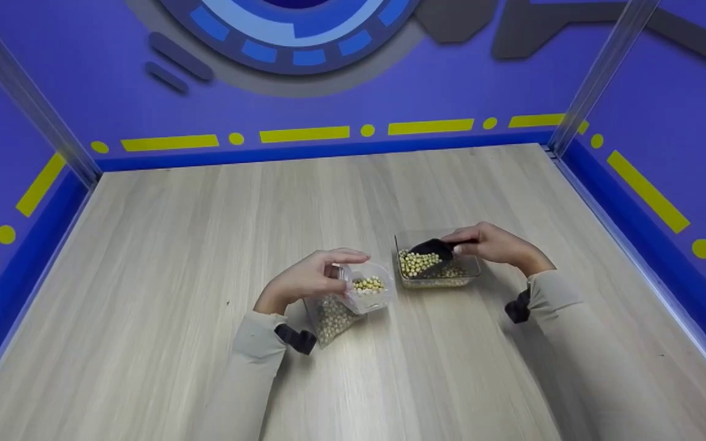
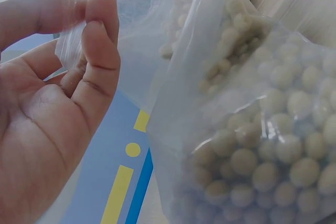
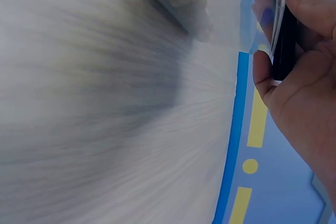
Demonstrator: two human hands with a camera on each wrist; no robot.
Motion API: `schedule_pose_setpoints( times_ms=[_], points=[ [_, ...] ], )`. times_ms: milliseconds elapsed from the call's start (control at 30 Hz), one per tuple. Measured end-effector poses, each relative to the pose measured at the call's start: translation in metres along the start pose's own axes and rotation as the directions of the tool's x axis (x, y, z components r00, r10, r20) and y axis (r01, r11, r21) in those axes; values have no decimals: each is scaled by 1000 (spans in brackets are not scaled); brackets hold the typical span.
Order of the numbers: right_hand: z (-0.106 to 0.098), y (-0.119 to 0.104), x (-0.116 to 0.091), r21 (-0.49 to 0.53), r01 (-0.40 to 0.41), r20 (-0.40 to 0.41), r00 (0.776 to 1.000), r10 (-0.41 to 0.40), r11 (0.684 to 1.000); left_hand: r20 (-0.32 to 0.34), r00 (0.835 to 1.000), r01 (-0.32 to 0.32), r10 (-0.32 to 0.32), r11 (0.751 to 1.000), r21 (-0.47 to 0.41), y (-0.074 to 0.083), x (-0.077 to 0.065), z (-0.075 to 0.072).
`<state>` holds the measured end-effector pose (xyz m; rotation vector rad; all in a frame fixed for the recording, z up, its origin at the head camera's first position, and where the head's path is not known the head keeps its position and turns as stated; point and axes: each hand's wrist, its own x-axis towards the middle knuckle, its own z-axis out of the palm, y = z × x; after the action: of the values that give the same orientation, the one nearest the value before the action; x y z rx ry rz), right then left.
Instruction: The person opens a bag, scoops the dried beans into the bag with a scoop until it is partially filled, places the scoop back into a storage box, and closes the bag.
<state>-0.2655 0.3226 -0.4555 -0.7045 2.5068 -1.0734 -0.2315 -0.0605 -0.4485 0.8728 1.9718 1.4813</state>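
My left hand (image 1: pixel 304 278) pinches the mouth of a clear plastic bag (image 2: pixel 173 103). The mouth gapes toward the right, and round, yellowish dried beans (image 1: pixel 368 285) show inside it. More beans fill the bag's lower part, which lies on the table beneath the hand. To the right, my right hand (image 1: pixel 497 245) grips the handle of a black scoop (image 1: pixel 431 246). Its bowl is inside a clear rectangular container (image 1: pixel 411 236), tilted among beans of the same kind. In the right wrist view the fingers curl around the black handle (image 3: pixel 285 51), partly behind the container's clear wall.
Bag and container stand close together on a light wooden table (image 1: pixel 206 233), with a narrow gap between them. Blue panels (image 1: pixel 304 110) with yellow markings enclose the back and both sides. Each wrist wears a small black device (image 1: pixel 296 339).
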Motion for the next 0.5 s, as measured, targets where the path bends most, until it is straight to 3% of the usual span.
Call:
schedule_pose_setpoints(
  times_ms=[500],
  points=[
    [0, 5, -3, 24, 21, -40, 999, -20, 999, -1, 1000, -26, 26, 1000, 12, 3, -2, 1]
  ],
)
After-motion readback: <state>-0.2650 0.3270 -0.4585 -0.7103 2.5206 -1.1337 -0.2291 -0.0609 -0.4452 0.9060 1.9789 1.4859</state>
